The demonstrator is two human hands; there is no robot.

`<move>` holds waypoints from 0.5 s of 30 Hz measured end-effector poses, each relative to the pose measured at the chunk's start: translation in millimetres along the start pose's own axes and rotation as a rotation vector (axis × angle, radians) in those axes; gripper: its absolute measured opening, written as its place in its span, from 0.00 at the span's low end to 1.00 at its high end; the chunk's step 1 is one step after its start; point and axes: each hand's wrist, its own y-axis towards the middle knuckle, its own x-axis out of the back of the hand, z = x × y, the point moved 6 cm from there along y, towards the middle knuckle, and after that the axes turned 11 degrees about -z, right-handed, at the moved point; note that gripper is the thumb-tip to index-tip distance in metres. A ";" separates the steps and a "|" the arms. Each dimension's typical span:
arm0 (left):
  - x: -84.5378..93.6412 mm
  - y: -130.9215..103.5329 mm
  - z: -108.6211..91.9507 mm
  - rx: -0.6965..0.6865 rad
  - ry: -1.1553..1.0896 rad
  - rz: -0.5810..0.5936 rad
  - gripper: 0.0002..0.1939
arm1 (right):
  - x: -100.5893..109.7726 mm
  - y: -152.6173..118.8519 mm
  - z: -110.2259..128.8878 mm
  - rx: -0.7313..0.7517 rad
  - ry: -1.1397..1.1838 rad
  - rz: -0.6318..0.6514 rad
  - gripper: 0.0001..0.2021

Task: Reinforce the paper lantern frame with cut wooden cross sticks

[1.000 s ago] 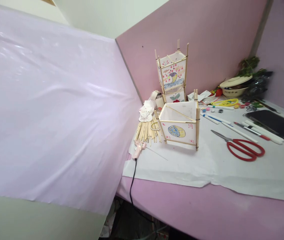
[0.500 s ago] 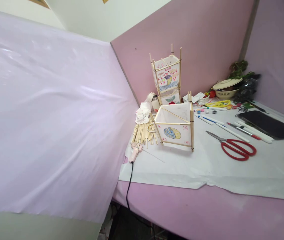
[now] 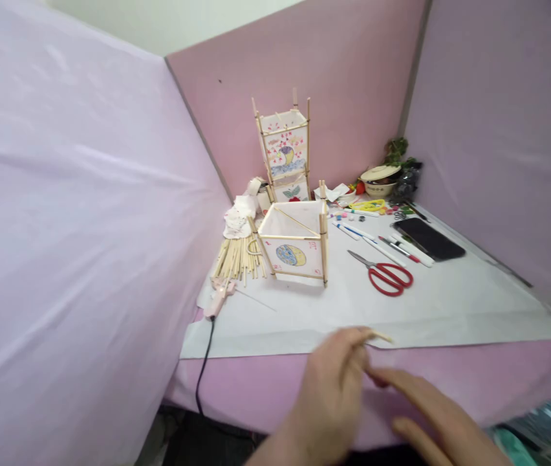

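My left hand [image 3: 331, 388] is closed low in front of the table edge, fingers pinched around a thin wooden stick [image 3: 381, 336]. Only the stick's pale tip shows past the fingers. My right hand [image 3: 443, 414] reaches in from the lower right, its fingers stretched out and apart from the thumb, the tips close to my left hand. Whether they touch it I cannot tell. Beyond both hands stands a box-shaped lantern [image 3: 291, 255] of sticks and painted paper. Red-handled scissors [image 3: 387, 277] lie to its right.
A pink glue gun [image 3: 220, 299] with a black cord rests at the left, before a bundle of sticks [image 3: 237, 257]. A taller painted lantern [image 3: 286, 150] stands behind. Several pens [image 3: 383, 251], a black phone [image 3: 428, 238] and a lidded bowl [image 3: 380, 181] are at the right.
Both my hands have come into view from below, the left with a stick. My view has turned right, so the table things appear further left.
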 end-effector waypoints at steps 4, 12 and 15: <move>3.2 -0.1 36.6 0.184 0.138 -0.150 0.13 | -1.7 24.3 -15.8 -0.015 -0.162 0.134 0.17; -8.2 -12.2 51.4 0.128 0.440 -0.077 0.13 | -21.2 67.3 3.9 0.281 -0.364 0.202 0.16; -11.2 -13.5 48.5 0.131 0.480 -0.004 0.12 | -32.2 66.6 3.0 0.291 -0.427 0.341 0.12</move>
